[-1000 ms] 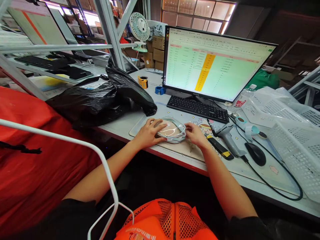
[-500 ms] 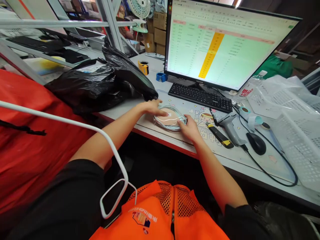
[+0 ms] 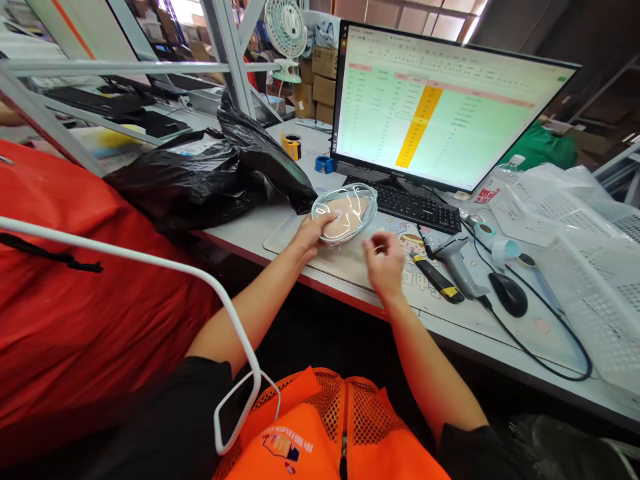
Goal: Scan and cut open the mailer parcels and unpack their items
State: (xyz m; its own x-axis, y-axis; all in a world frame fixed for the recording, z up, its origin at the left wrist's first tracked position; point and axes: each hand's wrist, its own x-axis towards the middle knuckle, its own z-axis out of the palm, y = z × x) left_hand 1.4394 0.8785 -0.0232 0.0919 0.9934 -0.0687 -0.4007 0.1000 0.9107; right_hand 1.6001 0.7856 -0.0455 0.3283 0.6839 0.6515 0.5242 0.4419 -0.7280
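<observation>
A round bundle (image 3: 350,208) with a tan face and a ring of pale, shiny coil or clear plastic round its edge is tilted above the desk mat. My left hand (image 3: 311,235) grips its lower left edge, the thumb lying on the face near a small white label. Just to the lower right, my right hand (image 3: 386,260) hovers apart from the bundle. Its fingers are loosely curled with a gap to the thumb, slightly blurred, and I see nothing held there. The bundle's underside is hidden.
Right of my hands lie a box cutter (image 3: 437,279), a barcode scanner (image 3: 457,267) and a mouse (image 3: 507,295). A keyboard (image 3: 417,208) and monitor (image 3: 430,113) stand behind. Black plastic bags (image 3: 200,170) lie left; a white basket (image 3: 595,293) is right. A white bar (image 3: 150,257) crosses in front.
The bundle has come up off the mat and tilted, held in my left hand. My right hand has let go of its right edge and drawn away. My view has shifted slightly.
</observation>
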